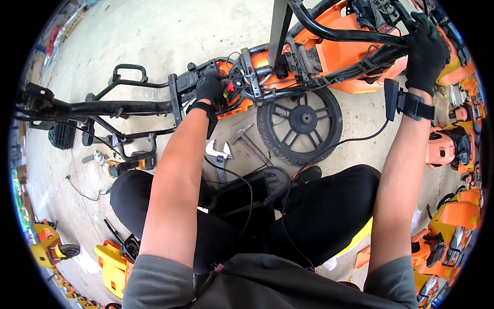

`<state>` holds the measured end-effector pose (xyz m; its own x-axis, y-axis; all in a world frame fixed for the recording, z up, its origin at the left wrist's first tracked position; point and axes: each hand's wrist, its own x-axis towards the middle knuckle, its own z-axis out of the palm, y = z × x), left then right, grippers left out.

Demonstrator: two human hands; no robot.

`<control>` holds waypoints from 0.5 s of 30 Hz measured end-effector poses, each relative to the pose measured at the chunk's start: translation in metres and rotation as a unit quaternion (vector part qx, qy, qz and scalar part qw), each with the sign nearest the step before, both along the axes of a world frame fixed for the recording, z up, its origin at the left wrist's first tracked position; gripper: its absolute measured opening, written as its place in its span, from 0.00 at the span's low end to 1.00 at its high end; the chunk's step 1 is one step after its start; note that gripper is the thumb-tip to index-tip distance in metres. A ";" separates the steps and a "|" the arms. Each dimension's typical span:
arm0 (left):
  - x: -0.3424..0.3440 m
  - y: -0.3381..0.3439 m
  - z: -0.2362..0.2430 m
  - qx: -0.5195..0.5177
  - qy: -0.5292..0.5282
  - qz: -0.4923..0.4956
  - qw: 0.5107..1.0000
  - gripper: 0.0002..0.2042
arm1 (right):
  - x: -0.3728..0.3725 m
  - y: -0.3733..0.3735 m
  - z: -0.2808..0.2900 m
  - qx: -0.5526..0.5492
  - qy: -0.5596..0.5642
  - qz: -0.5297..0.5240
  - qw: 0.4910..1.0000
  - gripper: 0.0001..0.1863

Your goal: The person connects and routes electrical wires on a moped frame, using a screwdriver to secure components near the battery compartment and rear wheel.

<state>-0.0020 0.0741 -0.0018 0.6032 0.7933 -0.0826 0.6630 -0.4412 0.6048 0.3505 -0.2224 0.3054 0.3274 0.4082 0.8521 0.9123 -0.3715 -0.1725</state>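
Note:
Across the floor in front of me lies the black tubular frame of a small scooter or bike, with orange body panels on its right part. My left hand, in a black glove, is closed among the wiring in the middle of the frame. Red and green connectors show at its fingertips; what it pinches is hidden. At the far right my gloved right hand wraps round the end of the frame's black tube. A black spoked wheel is below the frame's middle.
Between my knees and the frame lie an adjustable wrench, a hammer and an open black tray. A yellow power tool rests by my left knee. Cables run from my wrist straps. Orange and yellow scooter bodies line the right side.

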 end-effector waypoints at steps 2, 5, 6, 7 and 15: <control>0.010 0.002 -0.003 0.023 0.022 0.034 0.999 0.15 | -0.004 -0.004 0.000 -0.017 -0.043 -0.012 0.999 0.16; 0.015 0.003 -0.010 0.029 0.011 0.079 0.996 0.16 | -0.008 -0.006 -0.002 -0.039 -0.069 -0.078 0.994 0.20; 0.014 0.004 -0.014 0.027 0.001 0.093 0.995 0.16 | -0.010 -0.006 -0.002 -0.041 -0.066 -0.076 0.994 0.19; 0.011 0.004 -0.017 0.040 -0.013 0.103 0.994 0.15 | -0.011 -0.005 -0.003 -0.043 -0.063 -0.074 0.994 0.19; 0.010 -0.047 -0.024 0.150 -0.043 0.015 0.988 0.12 | -0.013 -0.008 0.001 -0.061 -0.110 -0.064 0.990 0.18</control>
<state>0.0076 0.0275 -0.0254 0.5729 0.7922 0.2102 0.6305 -0.5898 0.5046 0.3370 -0.2306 0.3061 0.1954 0.4797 0.8554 0.8666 -0.4929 0.0785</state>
